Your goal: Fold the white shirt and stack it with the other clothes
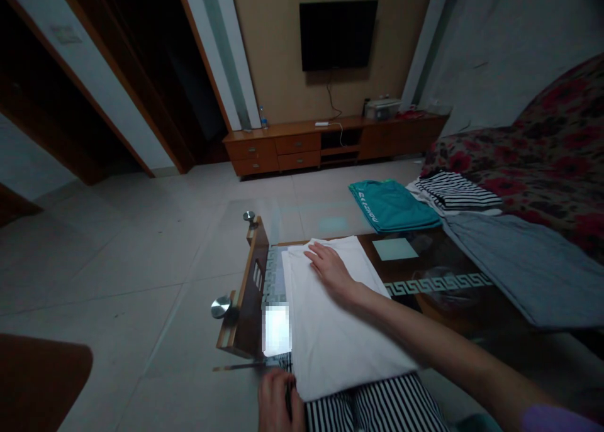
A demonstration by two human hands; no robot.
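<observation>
Cloth, white and folded into layers, lies under your right hand (330,271) at the left end of the glass table (448,262). Your fingers are slightly spread, the palm down on the white cloth (344,331), probably to keep the layers flat and stop them sliding on the smooth top.

Your left hand (278,400) is curled at the table's near left corner, just beside the cloth's lower corner. Whether its fingers pinch the fabric or merely rest by it, you could not tell from this angle; such a position would suit steadying the edge. Black-and-white striped fabric (396,407) shows at the table's near side, below the white cloth, though whether it is clothing you wear is unclear.

Toward the table's far right sits a folded teal garment (394,205) with white lettering, a striped garment (457,190) next to it and a grey cloth (528,262) spread nearer you. Their grouping there seems meant to leave your left end for handling. Right of the table stands a floral sofa (561,136); beyond it, a wooden cabinet (297,146) runs beneath a wall-mounted television (338,36).
</observation>
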